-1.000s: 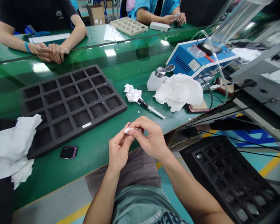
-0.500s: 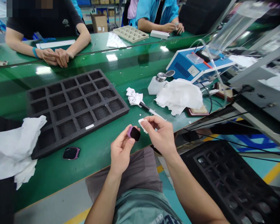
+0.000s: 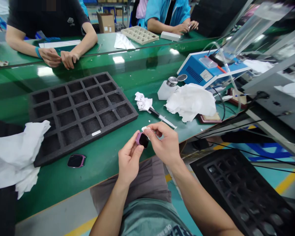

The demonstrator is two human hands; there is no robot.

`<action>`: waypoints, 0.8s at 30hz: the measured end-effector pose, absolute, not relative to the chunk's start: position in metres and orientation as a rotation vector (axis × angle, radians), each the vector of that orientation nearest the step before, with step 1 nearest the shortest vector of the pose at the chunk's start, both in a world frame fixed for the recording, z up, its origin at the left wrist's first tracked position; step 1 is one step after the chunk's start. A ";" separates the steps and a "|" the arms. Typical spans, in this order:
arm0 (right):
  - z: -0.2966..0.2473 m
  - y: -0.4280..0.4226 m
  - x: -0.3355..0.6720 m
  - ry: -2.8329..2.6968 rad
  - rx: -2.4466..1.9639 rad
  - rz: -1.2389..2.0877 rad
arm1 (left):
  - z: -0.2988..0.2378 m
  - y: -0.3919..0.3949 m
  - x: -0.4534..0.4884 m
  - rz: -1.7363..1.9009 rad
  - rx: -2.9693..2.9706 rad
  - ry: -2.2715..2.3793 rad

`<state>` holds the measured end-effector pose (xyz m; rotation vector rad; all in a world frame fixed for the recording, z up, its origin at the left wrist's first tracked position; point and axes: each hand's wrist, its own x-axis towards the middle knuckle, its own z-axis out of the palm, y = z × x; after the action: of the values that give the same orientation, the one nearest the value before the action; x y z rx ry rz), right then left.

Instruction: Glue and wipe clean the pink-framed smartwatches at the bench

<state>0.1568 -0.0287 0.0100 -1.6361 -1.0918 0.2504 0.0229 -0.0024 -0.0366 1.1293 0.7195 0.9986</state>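
A purple smartwatch case (image 3: 144,140) with a dark screen is pinched in my left hand (image 3: 130,160), screen turned toward my right side. My right hand (image 3: 165,141) grips a small folded white wipe (image 3: 145,128) between thumb and fingers, up against the upper edge of the watch case. Part of the wipe is hidden by my right fingers. To the left, a second purple smartwatch case (image 3: 76,161) lies on the green table by itself, its dark screen facing up.
A black foam tray (image 3: 94,119) with square compartments lies ahead. White cloths (image 3: 17,150) are at left. A pump bottle (image 3: 164,91), crumpled cloth (image 3: 191,101), knife-like tool (image 3: 162,118) and blue machine (image 3: 196,72) stand right. Another foam tray (image 3: 201,164) sits low right. Two people (image 3: 51,57) work opposite.
My right hand has moved slightly left, bringing the wipe from beside the watch case onto its upper edge. My left hand still holds the case.
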 end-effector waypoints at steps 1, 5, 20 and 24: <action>0.009 -0.030 0.159 -1.051 -1.651 0.263 | -0.037 -0.002 0.024 0.992 1.083 0.688; 0.004 -0.039 0.160 -0.827 -1.598 0.445 | -0.035 -0.003 0.028 1.001 0.889 0.559; 0.004 -0.037 0.156 -0.853 -1.578 0.535 | -0.030 0.001 0.025 0.799 0.669 0.531; 0.007 -0.036 0.162 -0.959 -1.571 0.495 | -0.030 -0.001 0.023 0.792 0.768 0.480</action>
<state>0.1625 -0.0365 0.0071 -1.5713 -0.9585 0.4954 0.0228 -0.0006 -0.0300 0.7683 0.4803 0.7920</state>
